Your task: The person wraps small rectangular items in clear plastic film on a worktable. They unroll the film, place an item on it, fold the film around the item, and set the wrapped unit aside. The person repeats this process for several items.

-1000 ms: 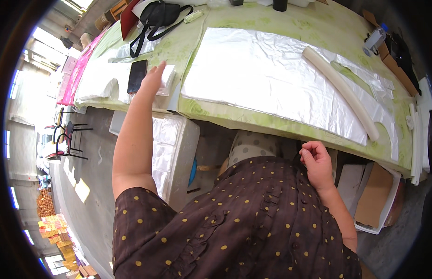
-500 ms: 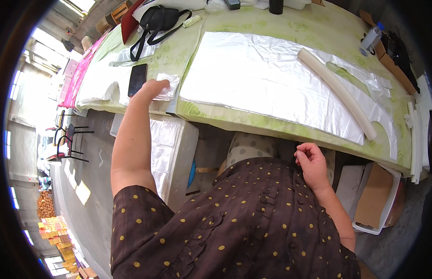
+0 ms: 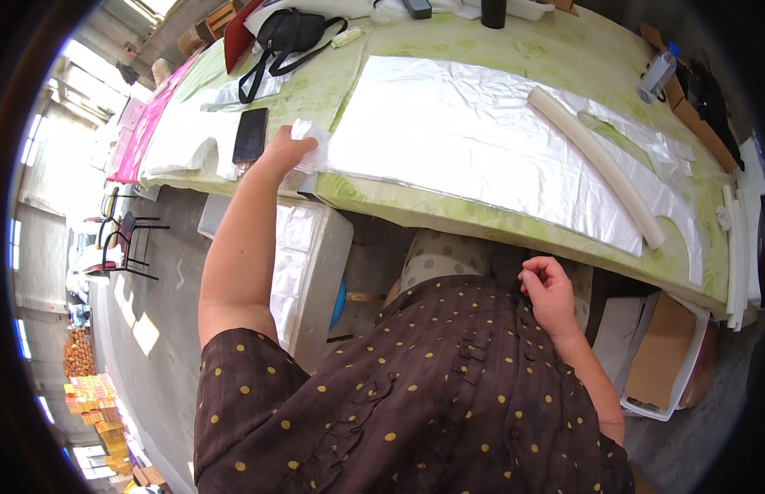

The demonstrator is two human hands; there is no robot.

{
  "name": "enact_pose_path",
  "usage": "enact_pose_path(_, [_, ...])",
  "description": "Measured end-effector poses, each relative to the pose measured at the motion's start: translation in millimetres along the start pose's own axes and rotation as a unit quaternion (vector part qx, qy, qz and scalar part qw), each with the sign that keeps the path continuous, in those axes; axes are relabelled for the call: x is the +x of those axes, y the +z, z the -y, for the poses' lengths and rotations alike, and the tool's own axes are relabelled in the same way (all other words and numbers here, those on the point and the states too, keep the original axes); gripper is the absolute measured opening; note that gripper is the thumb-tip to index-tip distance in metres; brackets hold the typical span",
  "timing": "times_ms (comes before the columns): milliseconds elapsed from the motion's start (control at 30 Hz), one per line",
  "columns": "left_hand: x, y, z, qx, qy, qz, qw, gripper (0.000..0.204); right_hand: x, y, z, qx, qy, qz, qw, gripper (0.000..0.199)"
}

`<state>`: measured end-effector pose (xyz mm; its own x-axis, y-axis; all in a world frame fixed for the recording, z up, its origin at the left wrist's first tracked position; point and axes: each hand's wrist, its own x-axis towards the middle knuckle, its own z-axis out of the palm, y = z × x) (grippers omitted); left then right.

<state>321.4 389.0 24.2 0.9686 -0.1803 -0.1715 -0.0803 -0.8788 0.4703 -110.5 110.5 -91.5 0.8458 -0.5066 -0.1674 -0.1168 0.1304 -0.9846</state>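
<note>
My left hand (image 3: 288, 151) reaches across to the table's near left part and is closed on a folded white plastic bag (image 3: 311, 142), whose crumpled edge rises past the fingers. Just left of that hand lies a black phone (image 3: 250, 136). Over my lap, close to the table's front edge, hovers my right hand (image 3: 549, 290). Its fingers are loosely curled in, and I see nothing in them. A wide stack of flat white plastic sheets (image 3: 448, 132) covers the middle of the table. Across its right side rests a long pale roll (image 3: 596, 165).
A black bag with straps (image 3: 290, 31) lies at the back left. Far right are a clear bottle (image 3: 658, 72) and a cardboard box (image 3: 702, 123). Below the table stand a foam box of white packets (image 3: 304, 247) and a white bin with cardboard (image 3: 662, 354). Chairs (image 3: 127, 235) stand left.
My left hand has shifted slightly right with the white plastic bag, which now bunches up above the fingers. The right hand has hardly moved. The view has tilted a little.
</note>
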Motion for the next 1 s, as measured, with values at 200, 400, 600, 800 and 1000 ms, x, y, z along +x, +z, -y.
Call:
enact_pose_path(200, [4, 15, 24, 0.004, 0.065, -0.078, 0.995, 0.091, 1, 3, -5, -0.020, -0.003, 0.006, 1.000, 0.012])
enact_pose_path(400, [-33, -40, 57, -0.318, 0.086, 0.075, 0.941, 0.061, -2, -7, -18, -0.006, 0.002, 0.009, 1.000, 0.014])
enact_pose_path(600, [-126, -121, 178, -0.310, -0.080, 0.069, 0.945, 0.057, 10, -14, -36, 0.003, 0.028, 0.057, 0.998, 0.015])
enact_pose_path(800, [-200, -147, 279, -0.331, -0.256, 0.033, 0.908, 0.054, 22, -13, -42, -0.004, 0.033, 0.104, 0.994, 0.018])
enact_pose_path(1000, [-246, -126, 299, -0.298, -0.295, 0.130, 0.899, 0.054, 19, -12, -42, 0.002, 0.034, 0.101, 0.994, 0.018])
